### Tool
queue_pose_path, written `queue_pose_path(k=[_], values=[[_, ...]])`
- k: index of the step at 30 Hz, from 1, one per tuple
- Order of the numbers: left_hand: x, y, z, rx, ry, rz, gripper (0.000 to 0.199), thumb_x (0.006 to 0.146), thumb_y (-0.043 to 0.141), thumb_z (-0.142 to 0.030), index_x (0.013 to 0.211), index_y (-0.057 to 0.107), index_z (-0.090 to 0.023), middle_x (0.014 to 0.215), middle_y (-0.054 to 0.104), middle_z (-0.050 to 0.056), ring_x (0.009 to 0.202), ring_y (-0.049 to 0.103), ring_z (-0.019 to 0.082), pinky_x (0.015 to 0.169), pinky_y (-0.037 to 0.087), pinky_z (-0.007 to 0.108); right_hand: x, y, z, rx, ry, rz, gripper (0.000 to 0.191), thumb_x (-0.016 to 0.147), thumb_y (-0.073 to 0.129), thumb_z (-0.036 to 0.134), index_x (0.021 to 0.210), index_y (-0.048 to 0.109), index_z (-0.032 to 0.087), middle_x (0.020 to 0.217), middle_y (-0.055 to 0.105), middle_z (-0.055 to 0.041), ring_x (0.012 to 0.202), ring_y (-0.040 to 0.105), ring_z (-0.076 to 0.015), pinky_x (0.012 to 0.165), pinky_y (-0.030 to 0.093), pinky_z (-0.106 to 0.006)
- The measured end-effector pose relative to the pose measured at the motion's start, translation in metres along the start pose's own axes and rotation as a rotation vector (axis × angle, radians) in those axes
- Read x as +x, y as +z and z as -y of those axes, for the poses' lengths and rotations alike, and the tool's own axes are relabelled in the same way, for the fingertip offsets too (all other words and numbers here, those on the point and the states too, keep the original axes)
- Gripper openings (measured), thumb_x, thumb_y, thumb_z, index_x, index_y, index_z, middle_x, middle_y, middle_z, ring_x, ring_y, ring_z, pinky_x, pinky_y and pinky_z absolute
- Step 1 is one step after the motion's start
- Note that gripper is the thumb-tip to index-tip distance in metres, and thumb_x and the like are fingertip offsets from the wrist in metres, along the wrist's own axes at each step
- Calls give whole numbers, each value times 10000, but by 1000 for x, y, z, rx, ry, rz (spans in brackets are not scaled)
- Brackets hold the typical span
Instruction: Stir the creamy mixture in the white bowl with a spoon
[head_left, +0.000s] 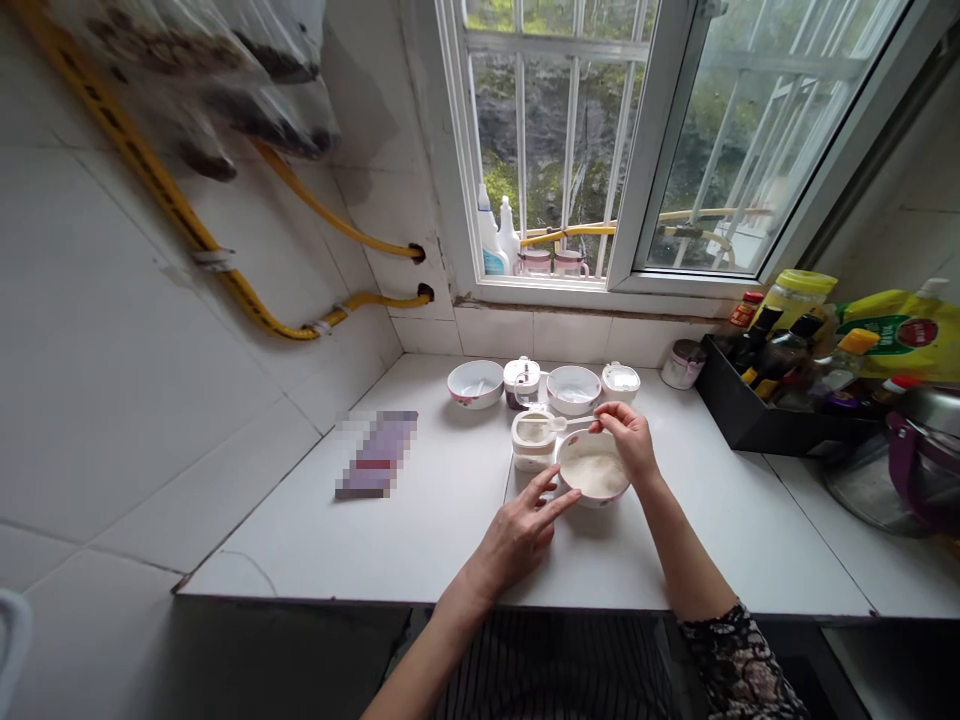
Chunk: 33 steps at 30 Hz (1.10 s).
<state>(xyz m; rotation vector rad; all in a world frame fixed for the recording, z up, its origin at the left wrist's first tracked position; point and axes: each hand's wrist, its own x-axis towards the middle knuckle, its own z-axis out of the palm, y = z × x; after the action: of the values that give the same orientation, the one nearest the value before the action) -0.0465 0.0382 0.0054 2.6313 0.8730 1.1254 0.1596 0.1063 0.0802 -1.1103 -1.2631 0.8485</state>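
A white spoon (559, 424) is pinched in my right hand (628, 440), held level with its bowl end over the near edge between an open white jar (534, 452) and a white bowl (594, 470). Pale powder lies in that bowl, and the jar also holds pale contents. My left hand (521, 535) has its fingers spread, with the fingertips at the bowl's left side. Behind them stand a second bowl (574, 389), a third bowl (475, 384), a lidded jar with dark contents (521, 382) and a closed white jar (620, 382).
A blurred purple packet (377, 455) lies on the left of the white counter (285, 540). At the right are a black box (757, 425) of bottles, a small jar (683, 364) and a metal pot (870, 480). A barred window is behind; yellow pipes run along the left wall.
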Motion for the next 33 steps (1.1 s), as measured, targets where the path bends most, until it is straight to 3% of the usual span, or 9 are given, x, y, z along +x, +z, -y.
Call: queue_pose_path(k=[2,6,9,14,18,22,25,29,33], values=[[0,0,0,1,2,-7,720,757,411,56,1397,491,-264,1510,379,110,1153,615,190,909,590,334,-5,11,1,-82,-130,28,151,820,539,342,827,609,207,692,698,-21,670,653,-190,705,514,-340],[-1,2,2,6,7,-24,689,774,408,50,1380,511,-261,1509,379,112,1140,622,189,901,594,329,-12,23,2,-448,-514,176,136,891,504,205,842,629,227,730,720,-22,727,635,-194,919,435,-418],[-2,3,2,8,3,-17,689,777,407,47,1384,505,-264,1512,372,111,1148,618,191,902,593,333,-14,18,5,-527,-630,193,167,901,488,166,838,629,231,717,722,-9,703,617,-186,965,386,-427],[-2,1,2,23,5,14,740,762,422,49,1425,452,-279,1526,357,109,1159,613,195,901,593,339,-9,-10,8,-448,-422,-32,128,851,506,218,810,626,235,651,690,-12,825,626,-235,862,436,-379],[-1,-1,1,1,11,4,731,772,407,58,1424,457,-267,1517,359,118,1170,607,197,907,588,331,-5,-25,2,-547,-293,76,150,742,478,180,671,597,239,543,625,17,723,603,-211,886,419,-376],[-1,0,1,-6,14,-2,709,793,391,54,1422,468,-265,1509,360,121,1165,609,194,908,587,330,-7,-17,-2,-598,-266,208,157,686,449,172,606,569,234,513,607,18,666,573,-193,887,412,-372],[-1,1,1,-10,2,-4,694,809,396,45,1420,473,-275,1506,367,116,1159,613,194,908,587,331,-10,-9,-2,-535,-206,259,147,658,436,175,583,549,230,484,591,23,590,546,-170,791,436,-329],[-1,1,1,-10,7,-9,682,816,394,47,1415,479,-266,1506,371,120,1160,614,194,912,585,333,-10,-11,0,-357,6,216,139,633,446,211,596,580,220,472,583,24,514,544,-153,595,426,-268],[0,0,0,-18,10,-11,681,810,394,48,1411,483,-262,1501,373,126,1154,616,194,905,589,329,-7,-15,1,-269,92,134,145,611,463,242,598,604,214,457,580,25,505,541,-154,581,425,-263]])
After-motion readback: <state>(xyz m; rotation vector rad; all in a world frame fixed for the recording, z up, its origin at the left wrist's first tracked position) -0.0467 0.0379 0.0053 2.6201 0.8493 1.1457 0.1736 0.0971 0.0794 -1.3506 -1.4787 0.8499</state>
